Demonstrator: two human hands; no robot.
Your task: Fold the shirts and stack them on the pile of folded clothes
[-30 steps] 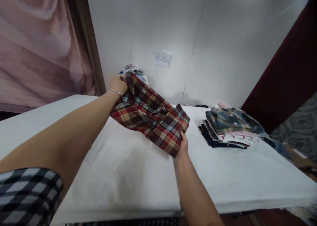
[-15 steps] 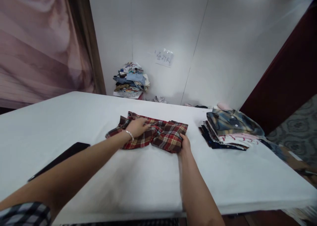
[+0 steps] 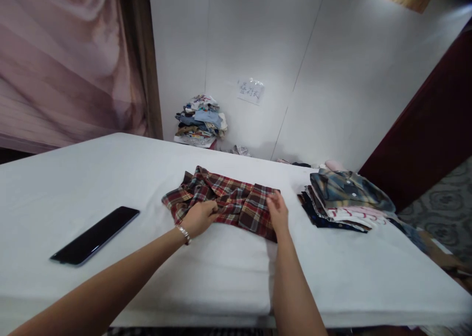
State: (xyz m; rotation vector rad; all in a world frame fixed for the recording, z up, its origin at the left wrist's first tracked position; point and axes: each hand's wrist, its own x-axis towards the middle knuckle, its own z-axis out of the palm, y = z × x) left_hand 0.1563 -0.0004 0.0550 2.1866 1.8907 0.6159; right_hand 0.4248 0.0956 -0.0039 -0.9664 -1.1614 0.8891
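Note:
A red, brown and cream plaid shirt [image 3: 226, 188] lies partly folded on the white-covered table, with its right end doubled into a flat panel and its left end rumpled. My left hand [image 3: 199, 218], a bracelet on its wrist, is closed on the cloth at the near edge, left of the middle. At the shirt's right edge, my right hand [image 3: 278, 212] rests with slightly bent fingers apart on the corner of the folded panel. What lies under my left fingers is hidden.
A dark-screened phone [image 3: 96, 235] lies at the left on the table [image 3: 206, 282]. To the right sits a stack of folded shirts [image 3: 344, 193]. A taller clothes pile [image 3: 202, 122] stands beyond the back edge, and a handwritten paper [image 3: 250, 91] hangs on the wall.
My left hand has moved from on top of the shirt to its near edge and closed there. My right hand has loosened its hold. The shirt's right part now lies flatter.

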